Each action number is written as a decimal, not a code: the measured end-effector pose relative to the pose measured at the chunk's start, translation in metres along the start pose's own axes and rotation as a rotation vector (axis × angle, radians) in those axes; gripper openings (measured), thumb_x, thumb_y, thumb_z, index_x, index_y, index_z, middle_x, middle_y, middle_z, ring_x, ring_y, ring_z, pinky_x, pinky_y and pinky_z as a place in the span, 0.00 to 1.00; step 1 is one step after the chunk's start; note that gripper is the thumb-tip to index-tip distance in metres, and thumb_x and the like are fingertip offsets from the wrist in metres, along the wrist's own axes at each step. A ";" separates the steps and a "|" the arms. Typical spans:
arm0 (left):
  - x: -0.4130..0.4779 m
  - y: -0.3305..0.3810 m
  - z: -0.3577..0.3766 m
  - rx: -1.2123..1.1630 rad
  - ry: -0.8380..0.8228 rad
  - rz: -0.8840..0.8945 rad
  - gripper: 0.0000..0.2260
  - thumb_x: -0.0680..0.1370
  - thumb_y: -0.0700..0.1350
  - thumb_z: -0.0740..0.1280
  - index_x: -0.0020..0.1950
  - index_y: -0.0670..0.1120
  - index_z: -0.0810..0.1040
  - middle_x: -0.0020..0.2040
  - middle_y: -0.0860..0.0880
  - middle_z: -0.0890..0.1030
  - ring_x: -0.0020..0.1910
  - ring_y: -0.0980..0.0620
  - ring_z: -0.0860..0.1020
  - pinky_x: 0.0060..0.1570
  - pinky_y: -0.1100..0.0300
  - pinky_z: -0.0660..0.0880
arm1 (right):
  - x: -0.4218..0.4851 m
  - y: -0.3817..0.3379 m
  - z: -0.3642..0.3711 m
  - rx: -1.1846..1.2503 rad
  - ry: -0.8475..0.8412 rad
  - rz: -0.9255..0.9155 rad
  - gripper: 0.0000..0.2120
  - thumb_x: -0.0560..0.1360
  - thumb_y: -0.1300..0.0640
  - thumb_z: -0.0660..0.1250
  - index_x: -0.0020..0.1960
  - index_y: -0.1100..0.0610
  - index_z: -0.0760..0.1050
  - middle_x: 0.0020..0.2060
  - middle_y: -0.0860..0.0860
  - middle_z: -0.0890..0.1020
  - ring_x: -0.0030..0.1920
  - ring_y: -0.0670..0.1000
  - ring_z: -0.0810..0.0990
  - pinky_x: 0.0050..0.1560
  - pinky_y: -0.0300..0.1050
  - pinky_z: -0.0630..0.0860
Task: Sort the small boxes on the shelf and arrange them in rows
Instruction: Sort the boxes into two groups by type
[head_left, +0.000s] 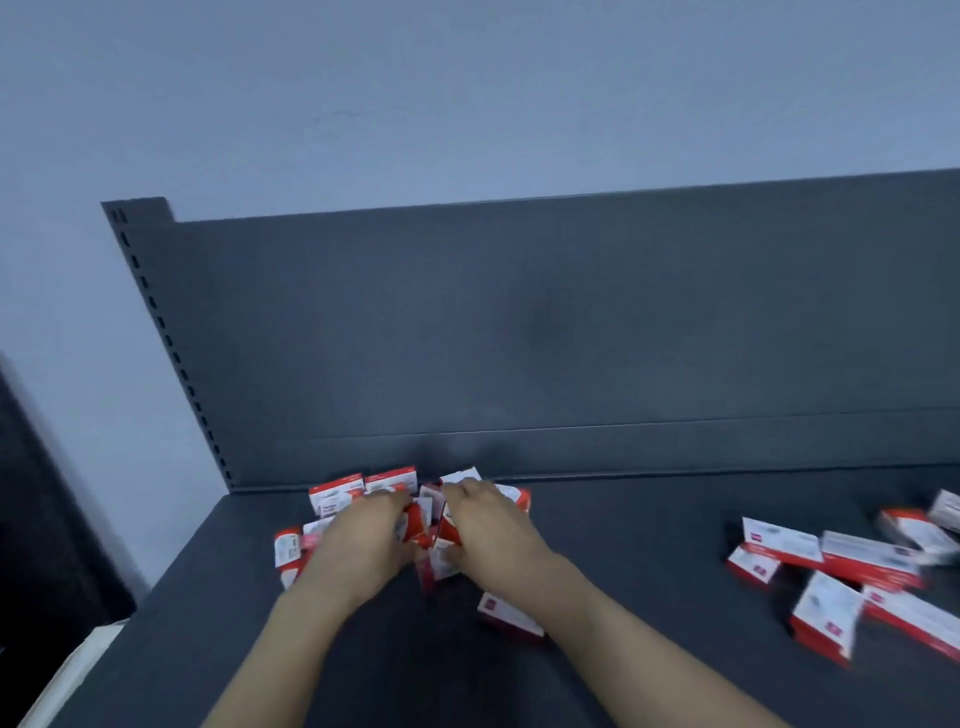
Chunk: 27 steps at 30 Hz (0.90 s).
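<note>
Several small red-and-white boxes (337, 493) stand bunched at the back left of the dark grey shelf (623, 519). My left hand (363, 540) lies over the left part of the bunch, fingers curled round a box (415, 522). My right hand (483, 525) covers the right part, gripping another box (449, 564) from above. The two hands almost touch in the middle. One box (509, 616) lies flat just in front of my right wrist. The picture is blurred, so finger positions are unclear.
A loose heap of larger red-and-white boxes (852, 566) lies scattered on the shelf's right side. The shelf's grey back panel (519, 338) rises behind, with a slotted upright (171, 343) at its left. A dark object (47, 519) stands left of the shelf.
</note>
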<state>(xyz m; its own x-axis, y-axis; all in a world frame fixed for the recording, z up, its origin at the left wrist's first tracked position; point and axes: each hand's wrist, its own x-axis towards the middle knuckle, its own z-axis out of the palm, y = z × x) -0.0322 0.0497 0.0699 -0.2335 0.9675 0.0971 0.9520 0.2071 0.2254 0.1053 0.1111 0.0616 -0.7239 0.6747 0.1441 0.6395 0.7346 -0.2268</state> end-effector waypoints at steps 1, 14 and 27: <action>0.007 0.016 0.004 0.004 0.006 0.028 0.12 0.72 0.47 0.70 0.54 0.49 0.78 0.53 0.50 0.81 0.51 0.50 0.78 0.48 0.59 0.73 | -0.006 0.014 -0.006 0.000 0.018 0.025 0.23 0.74 0.61 0.67 0.67 0.62 0.65 0.63 0.59 0.72 0.64 0.58 0.69 0.61 0.51 0.70; 0.061 0.328 0.072 -0.126 0.013 0.308 0.19 0.71 0.52 0.71 0.60 0.49 0.75 0.56 0.50 0.78 0.55 0.50 0.76 0.53 0.57 0.73 | -0.166 0.267 -0.103 -0.073 0.144 0.400 0.25 0.74 0.60 0.67 0.68 0.62 0.64 0.66 0.58 0.70 0.66 0.58 0.67 0.65 0.50 0.68; 0.087 0.547 0.133 -0.164 -0.052 0.264 0.17 0.73 0.52 0.71 0.57 0.46 0.75 0.55 0.48 0.79 0.53 0.49 0.77 0.50 0.56 0.75 | -0.278 0.454 -0.164 -0.045 0.123 0.609 0.20 0.74 0.56 0.68 0.62 0.62 0.69 0.61 0.58 0.74 0.62 0.57 0.71 0.60 0.49 0.72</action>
<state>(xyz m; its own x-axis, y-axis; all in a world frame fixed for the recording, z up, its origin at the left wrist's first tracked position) 0.4951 0.2662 0.0726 0.0326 0.9917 0.1242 0.9326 -0.0748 0.3530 0.6396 0.2687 0.0764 -0.1922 0.9749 0.1120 0.9406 0.2156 -0.2623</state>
